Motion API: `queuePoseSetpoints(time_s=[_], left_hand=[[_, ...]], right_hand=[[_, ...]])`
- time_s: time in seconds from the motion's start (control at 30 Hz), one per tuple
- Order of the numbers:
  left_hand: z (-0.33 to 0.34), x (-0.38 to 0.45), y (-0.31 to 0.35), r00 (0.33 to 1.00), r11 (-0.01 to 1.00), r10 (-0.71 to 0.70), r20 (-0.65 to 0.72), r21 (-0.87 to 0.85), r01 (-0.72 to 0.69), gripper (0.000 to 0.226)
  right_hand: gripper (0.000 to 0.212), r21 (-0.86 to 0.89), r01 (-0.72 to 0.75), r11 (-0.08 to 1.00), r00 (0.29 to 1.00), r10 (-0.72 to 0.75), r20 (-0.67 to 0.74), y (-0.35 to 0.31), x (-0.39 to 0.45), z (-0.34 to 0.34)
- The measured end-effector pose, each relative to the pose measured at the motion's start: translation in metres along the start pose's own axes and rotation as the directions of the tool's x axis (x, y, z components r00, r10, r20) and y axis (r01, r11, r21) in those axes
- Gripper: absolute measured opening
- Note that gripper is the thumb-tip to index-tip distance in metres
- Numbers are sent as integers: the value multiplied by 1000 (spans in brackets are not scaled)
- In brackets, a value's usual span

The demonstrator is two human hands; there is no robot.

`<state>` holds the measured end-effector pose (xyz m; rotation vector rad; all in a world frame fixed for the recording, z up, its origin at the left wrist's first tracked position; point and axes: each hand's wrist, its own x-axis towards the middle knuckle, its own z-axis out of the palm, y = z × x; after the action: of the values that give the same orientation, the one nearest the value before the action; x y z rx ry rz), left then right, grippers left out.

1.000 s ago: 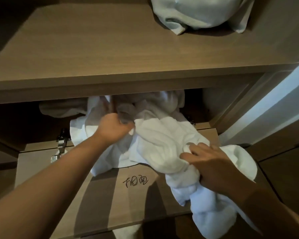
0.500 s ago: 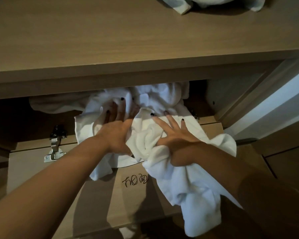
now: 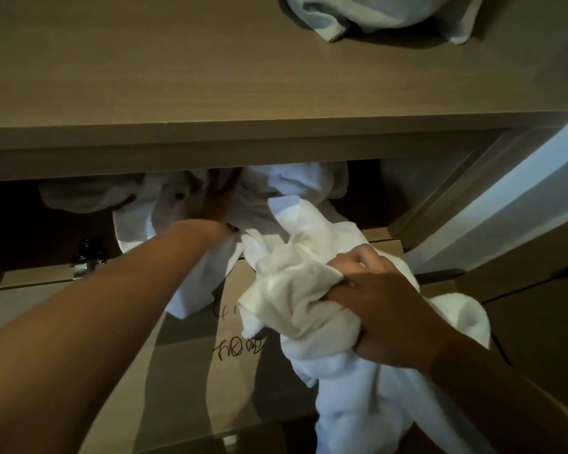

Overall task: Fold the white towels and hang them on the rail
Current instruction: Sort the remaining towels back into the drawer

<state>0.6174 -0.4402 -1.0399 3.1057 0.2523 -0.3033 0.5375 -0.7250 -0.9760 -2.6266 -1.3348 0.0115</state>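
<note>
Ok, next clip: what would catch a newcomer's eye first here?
The heap of white towels spilling out from under the wooden shelf at centre. The right hand grips a bunch of towel at lower right, while the left hand reaches into the shadowed pile. A pale cloth bundle sits on the shelf, top right.

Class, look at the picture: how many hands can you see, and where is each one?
2. The left hand reaches under the wooden shelf into the white towels; its fingers are partly hidden. The right hand grips a bunched towel nearer the camera.

Dim wooden cupboard shelf (image 3: 210,77)
</note>
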Motion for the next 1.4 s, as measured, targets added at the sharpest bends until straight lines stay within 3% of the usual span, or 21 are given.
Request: queuePoseSetpoints(time_s=[0.13, 0.23, 0.3, 0.37, 0.43, 0.53, 0.77, 0.87, 1.07, 1.2, 1.3, 1.4], left_hand=[[2, 4, 7, 997, 981, -83, -4, -177, 81, 89], [10, -12, 18, 992, 992, -110, 56, -63, 113, 87], [6, -27, 20, 985, 992, -81, 150, -88, 95, 61], [-2, -48, 21, 987, 993, -25, 159, -110, 43, 36], [-10, -72, 24, 997, 987, 42, 65, -157, -31, 54], [-35, -111, 30, 990, 958, 132, 53, -264, -114, 89], [-139, -193, 37, 984, 855, 151, 93, -513, -83, 106], [-198, -221, 34, 977, 806, 201, 68, -579, -125, 120], [-319, -274, 21, 964, 738, 240, -111, -624, -256, 112], [-400, -316, 11, 978, 618, 128, -165, -758, -209, 110], [-450, -346, 5, 946, 686, 222, -238, -651, -325, 125], [-489, -370, -11, 961, 672, 133, -242, -691, -267, 106]], right_hand=[[53, -19, 66, 998, 997, -65, 51, 3, -7, -8], [65, -97, 119, 988, 987, -108, 119, 7, -10, -5], [66, -119, 126, 985, 987, -113, 115, 6, -9, -3], [57, -81, 134, 988, 990, -131, 45, 2, -11, -8], [52, -25, 165, 986, 986, -165, -23, 0, -15, -21], [47, 11, 197, 980, 980, -197, 30, -4, -21, -59], [35, 35, 259, 965, 956, -262, 135, -44, -17, -190], [44, 45, 296, 954, 934, -299, 197, -61, -13, -250], [31, 105, 350, 931, 913, -364, 185, -100, -3, -360], [35, 145, 371, 917, 903, -393, 177, -127, 4, -426], [38, 134, 401, 906, 890, -420, 178, -151, 13, -471], [29, 137, 444, 886, 878, -460, 128, -176, 25, -513]])
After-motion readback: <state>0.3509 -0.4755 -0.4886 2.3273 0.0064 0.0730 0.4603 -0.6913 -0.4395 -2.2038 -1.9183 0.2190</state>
